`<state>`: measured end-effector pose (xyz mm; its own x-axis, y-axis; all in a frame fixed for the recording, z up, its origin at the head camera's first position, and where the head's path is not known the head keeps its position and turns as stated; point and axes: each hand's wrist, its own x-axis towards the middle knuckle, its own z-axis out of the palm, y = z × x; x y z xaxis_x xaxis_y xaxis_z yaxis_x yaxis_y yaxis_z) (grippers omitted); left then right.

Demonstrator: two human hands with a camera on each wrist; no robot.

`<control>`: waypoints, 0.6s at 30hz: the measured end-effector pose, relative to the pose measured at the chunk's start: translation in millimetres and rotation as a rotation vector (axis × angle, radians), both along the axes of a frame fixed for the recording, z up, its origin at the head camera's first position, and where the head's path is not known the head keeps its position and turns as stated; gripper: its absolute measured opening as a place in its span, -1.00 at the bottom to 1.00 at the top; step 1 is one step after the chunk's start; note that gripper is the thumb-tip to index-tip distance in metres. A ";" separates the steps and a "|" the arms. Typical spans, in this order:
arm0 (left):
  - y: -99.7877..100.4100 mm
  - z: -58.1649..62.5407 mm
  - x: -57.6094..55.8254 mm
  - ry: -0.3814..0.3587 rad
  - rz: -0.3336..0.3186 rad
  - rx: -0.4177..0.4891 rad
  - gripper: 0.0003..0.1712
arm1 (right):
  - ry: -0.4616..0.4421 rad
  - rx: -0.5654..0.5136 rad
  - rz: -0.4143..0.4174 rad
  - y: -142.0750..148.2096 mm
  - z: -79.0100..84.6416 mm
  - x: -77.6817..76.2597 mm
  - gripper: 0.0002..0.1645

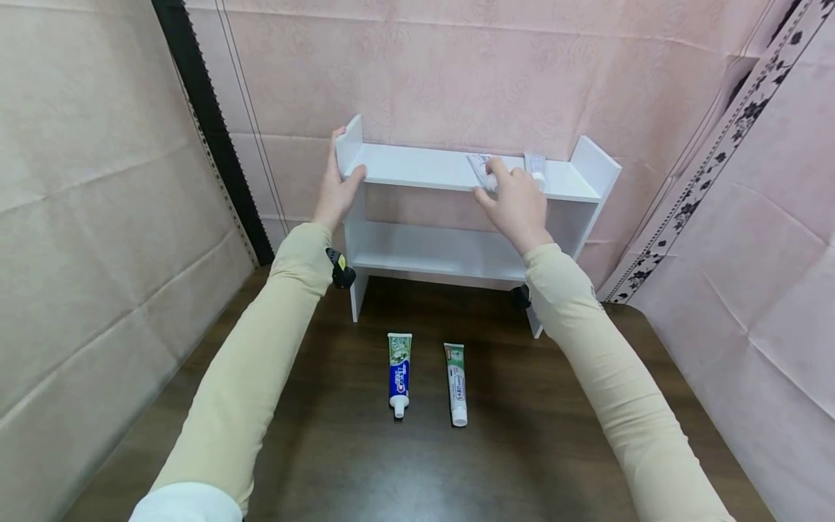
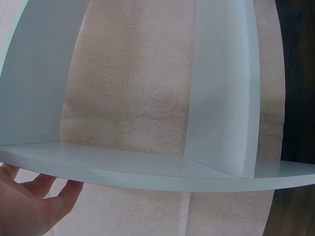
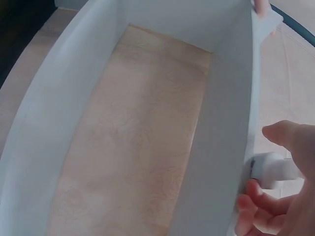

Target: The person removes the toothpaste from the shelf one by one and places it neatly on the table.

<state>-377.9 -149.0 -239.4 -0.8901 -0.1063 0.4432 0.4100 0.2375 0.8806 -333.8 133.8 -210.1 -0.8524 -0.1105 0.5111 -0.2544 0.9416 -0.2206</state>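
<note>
A white two-tier shelf rack stands on the table. At its upper left corner, my left hand grips the side panel, its thumb on the front and fingers on the outer side. My right hand is over the right half of the top board. Beneath it lies a pale toothpaste tube, partly covered by the fingers. In the right wrist view, its white cap sits between the spread thumb and the bent fingers, with a gap at the thumb. A second pale tube lies just right of the hand.
On the dark wooden table, in front of the rack, lie a blue-and-green toothpaste tube and a green-and-white one, caps toward me. Pink patterned cloth hangs behind the rack, and more cloth hangs at both sides.
</note>
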 end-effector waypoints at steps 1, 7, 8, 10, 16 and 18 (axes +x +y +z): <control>1.1 2.1 3.5 -0.003 -0.006 0.005 -0.16 | 0.016 -0.002 0.000 -0.2 -1.1 -0.9 -0.51; 7.0 13.3 23.7 -0.028 -0.023 0.010 -0.16 | 0.031 -0.032 -0.003 -2.2 -4.3 -8.0 -0.57; 7.4 14.0 25.0 -0.031 -0.020 0.007 -0.17 | 0.022 -0.037 -0.005 -2.8 -4.3 -9.1 -0.55; 8.1 15.1 26.7 -0.032 -0.016 0.004 -0.17 | 0.004 -0.043 -0.013 -3.9 -3.9 -10.7 -0.50; 8.4 15.2 26.3 -0.031 -0.013 0.021 -0.17 | 0.065 -0.019 -0.037 -6.1 -5.9 -11.0 -0.50; 8.5 14.1 25.5 -0.027 -0.012 0.028 -0.17 | 0.128 0.004 -0.039 -6.7 -8.8 -9.7 -0.58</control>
<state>-352.4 -140.5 -225.2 -0.9032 -0.1077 0.4156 0.3884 0.2075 0.8978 -343.5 127.1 -218.9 -0.7837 -0.0812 0.6158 -0.2437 0.9521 -0.1846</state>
